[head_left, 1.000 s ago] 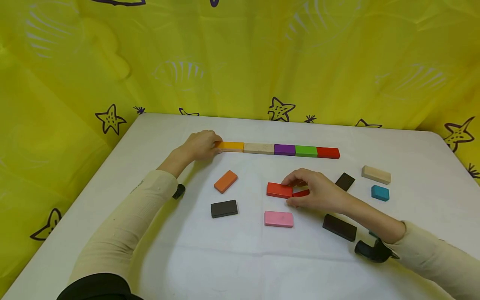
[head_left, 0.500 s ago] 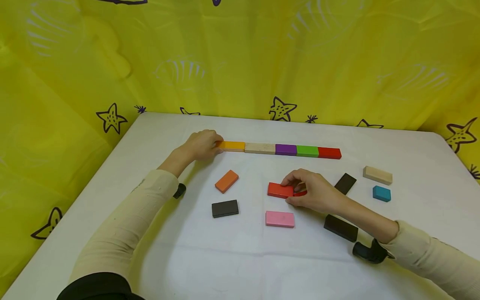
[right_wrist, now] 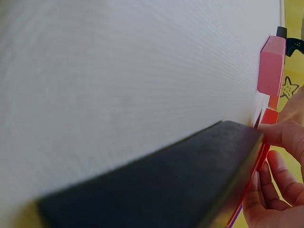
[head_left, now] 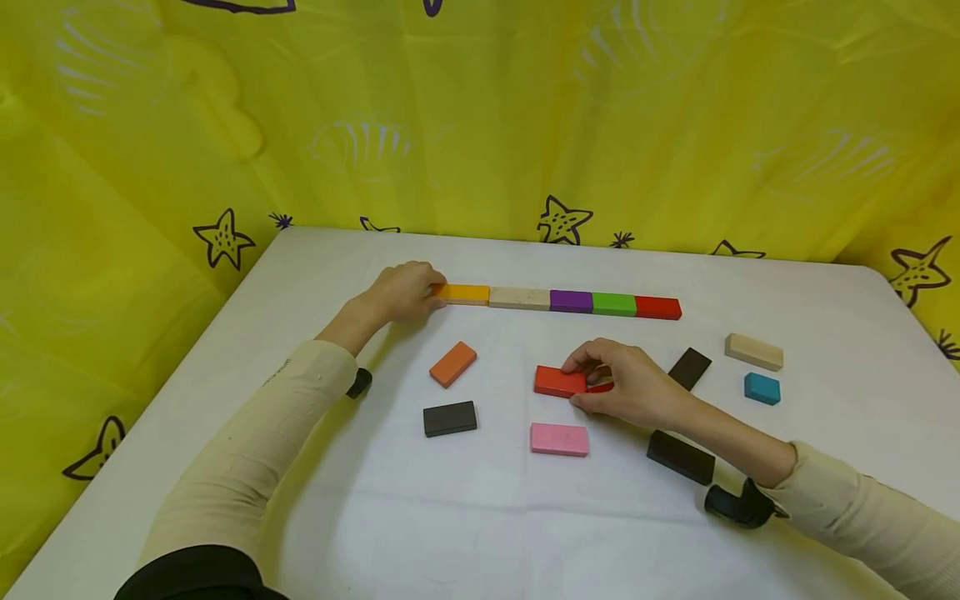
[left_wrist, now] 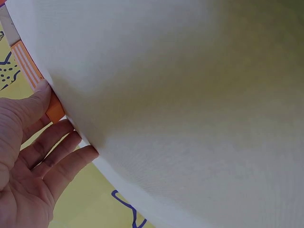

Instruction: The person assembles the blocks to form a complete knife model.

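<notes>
At the left end of a row of blocks, my left hand (head_left: 407, 292) pinches a yellow-orange block (head_left: 467, 294) between thumb and fingers. The left wrist view shows this block (left_wrist: 27, 64) with pale stripes along its side. To its right, end to end, lie a plain wood block (head_left: 519, 298), a purple block (head_left: 572, 302), a green block (head_left: 613, 304) and a red block (head_left: 657, 307). Nearer the front, my right hand (head_left: 630, 382) pinches the right end of another red block (head_left: 557, 381). A further red piece (head_left: 600, 387) shows partly under that hand.
Loose on the white table (head_left: 450, 525) lie an orange block (head_left: 453, 364), a pink block (head_left: 558, 439), a blue block (head_left: 762, 388), a wood block (head_left: 753, 352) and several dark blocks, one (head_left: 680, 457) below my right forearm. A yellow patterned cloth (head_left: 480, 125) hangs behind.
My right forearm has shifted slightly left, and a teal piece seen beside the wrist a second ago is now hidden. Both hands keep their grip; the blocks stay in place.
</notes>
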Action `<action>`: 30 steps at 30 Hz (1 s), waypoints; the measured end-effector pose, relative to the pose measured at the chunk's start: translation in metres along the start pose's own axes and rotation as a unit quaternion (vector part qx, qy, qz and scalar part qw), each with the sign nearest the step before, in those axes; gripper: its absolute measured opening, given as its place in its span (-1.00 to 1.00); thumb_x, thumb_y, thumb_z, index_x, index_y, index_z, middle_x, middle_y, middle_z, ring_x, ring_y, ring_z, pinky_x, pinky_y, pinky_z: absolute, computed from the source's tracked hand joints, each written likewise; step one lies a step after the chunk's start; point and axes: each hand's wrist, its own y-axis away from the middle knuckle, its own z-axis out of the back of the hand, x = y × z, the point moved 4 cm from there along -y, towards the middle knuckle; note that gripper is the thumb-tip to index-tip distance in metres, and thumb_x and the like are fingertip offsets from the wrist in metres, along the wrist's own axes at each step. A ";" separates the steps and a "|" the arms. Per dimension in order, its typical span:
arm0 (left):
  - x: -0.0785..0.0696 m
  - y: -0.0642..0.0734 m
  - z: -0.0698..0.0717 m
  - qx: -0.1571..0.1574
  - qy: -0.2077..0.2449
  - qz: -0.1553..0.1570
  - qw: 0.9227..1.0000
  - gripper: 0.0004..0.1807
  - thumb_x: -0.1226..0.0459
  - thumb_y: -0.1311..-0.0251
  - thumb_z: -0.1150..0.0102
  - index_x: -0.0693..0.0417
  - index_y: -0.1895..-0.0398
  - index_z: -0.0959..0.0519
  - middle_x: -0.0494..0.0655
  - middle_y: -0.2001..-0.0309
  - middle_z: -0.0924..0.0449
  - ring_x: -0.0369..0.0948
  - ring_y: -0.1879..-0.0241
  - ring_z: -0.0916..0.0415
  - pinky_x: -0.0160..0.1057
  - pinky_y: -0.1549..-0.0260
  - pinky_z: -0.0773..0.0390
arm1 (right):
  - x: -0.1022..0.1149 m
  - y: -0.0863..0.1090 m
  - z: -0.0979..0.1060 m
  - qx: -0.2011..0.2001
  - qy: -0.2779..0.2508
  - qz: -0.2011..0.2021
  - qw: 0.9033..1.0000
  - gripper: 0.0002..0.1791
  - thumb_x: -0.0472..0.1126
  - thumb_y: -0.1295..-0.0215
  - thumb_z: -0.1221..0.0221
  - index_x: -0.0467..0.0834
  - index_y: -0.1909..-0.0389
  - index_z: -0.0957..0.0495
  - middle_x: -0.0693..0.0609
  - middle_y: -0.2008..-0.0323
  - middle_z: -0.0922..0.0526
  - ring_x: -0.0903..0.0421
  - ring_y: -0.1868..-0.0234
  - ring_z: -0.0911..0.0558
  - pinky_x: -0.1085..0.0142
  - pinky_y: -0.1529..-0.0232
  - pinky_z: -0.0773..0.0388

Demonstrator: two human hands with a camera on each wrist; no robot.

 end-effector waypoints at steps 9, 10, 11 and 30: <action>0.001 -0.001 -0.001 0.001 -0.003 0.005 1.000 -0.72 0.23 -0.41 -0.23 0.19 -0.06 -0.66 0.07 0.11 -0.61 -0.03 0.18 -0.44 -0.05 0.19 -0.49 | 0.001 -0.008 0.008 -0.012 0.001 -0.011 1.000 -0.63 -0.31 -0.19 -0.45 -0.24 0.01 -0.61 -0.05 0.06 -0.66 0.02 0.05 -0.62 0.04 -0.06 -0.63; 0.001 -0.001 -0.002 0.001 -0.004 0.005 1.000 -0.73 0.23 -0.41 -0.23 0.18 -0.06 -0.66 0.07 0.11 -0.61 -0.03 0.18 -0.44 -0.05 0.19 -0.49 | 0.000 -0.010 0.009 -0.015 0.003 -0.010 1.000 -0.63 -0.32 -0.18 -0.45 -0.24 0.01 -0.61 -0.05 0.06 -0.66 0.01 0.04 -0.62 0.02 -0.08 -0.62; 0.001 -0.001 -0.002 0.002 -0.004 0.005 1.000 -0.72 0.23 -0.41 -0.23 0.19 -0.06 -0.66 0.07 0.11 -0.61 -0.03 0.18 -0.44 -0.05 0.18 -0.49 | 0.000 -0.012 0.010 -0.018 0.005 -0.009 1.000 -0.63 -0.33 -0.18 -0.45 -0.25 0.01 -0.61 -0.06 0.06 -0.67 0.01 0.04 -0.62 0.00 -0.08 -0.61; 0.001 -0.001 0.000 -0.004 -0.003 -0.001 1.000 -0.75 0.23 -0.40 -0.25 0.19 -0.01 -0.67 0.07 0.14 -0.61 -0.03 0.20 -0.44 -0.05 0.22 -0.49 | -0.005 -0.046 0.029 -0.009 0.029 -0.025 0.999 -0.65 -0.34 -0.22 -0.41 -0.29 -0.02 -0.60 -0.15 0.01 -0.66 -0.11 -0.05 -0.60 -0.08 -0.19 -0.53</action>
